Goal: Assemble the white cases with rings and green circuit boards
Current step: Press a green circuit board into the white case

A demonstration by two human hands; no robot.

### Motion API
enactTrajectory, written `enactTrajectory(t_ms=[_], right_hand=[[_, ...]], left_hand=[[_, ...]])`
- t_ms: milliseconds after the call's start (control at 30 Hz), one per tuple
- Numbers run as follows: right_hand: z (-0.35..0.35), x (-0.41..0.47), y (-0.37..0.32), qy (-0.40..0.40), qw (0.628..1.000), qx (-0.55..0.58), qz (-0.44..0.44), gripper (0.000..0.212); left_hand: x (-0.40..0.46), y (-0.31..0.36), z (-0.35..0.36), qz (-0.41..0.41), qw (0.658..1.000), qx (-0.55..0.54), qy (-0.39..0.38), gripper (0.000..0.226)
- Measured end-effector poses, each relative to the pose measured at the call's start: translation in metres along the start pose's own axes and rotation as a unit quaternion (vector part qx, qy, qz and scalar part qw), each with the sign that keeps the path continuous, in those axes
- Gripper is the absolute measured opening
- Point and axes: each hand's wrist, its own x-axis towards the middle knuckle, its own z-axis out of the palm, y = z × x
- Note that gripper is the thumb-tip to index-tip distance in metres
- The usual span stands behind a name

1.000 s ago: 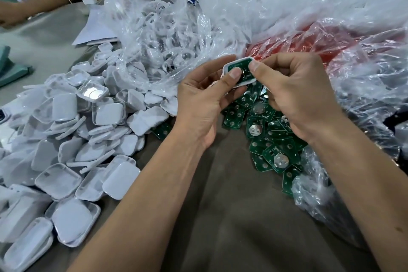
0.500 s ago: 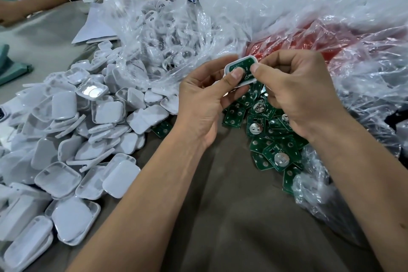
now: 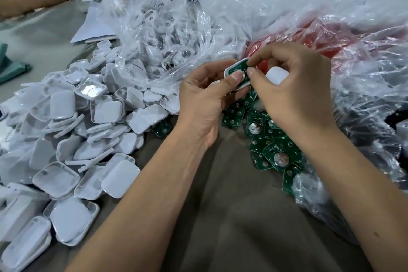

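Pinching white case (image 3: 237, 78) between left hand (image 3: 205, 104) and right hand (image 3: 293, 95) grips, circuit board (image 3: 239, 67) inside.

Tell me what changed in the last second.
The right hand shifted its fingertips onto the green board in the white case, pinching its top corner. The left hand keeps holding the case, thumb on the board. The piles stayed put.

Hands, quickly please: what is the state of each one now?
Left hand: holds the white case, thumb on its green board.
Right hand: pinches the same case.
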Motion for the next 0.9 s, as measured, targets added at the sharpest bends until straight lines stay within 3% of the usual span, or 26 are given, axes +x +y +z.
enactTrajectory(t_ms=[300,900], right_hand=[[0.005,-0.004,-0.005,0.022,0.998,-0.054,0.0,0.015],[0.005,-0.002,-0.009,0.05,0.997,-0.01,0.065,0.005]], left_hand=[[-0.001,-0.004,0.004,0.025,0.999,0.009,0.034,0.019],[-0.004,-0.012,0.005,0.059,0.998,0.029,0.018,0.019]])
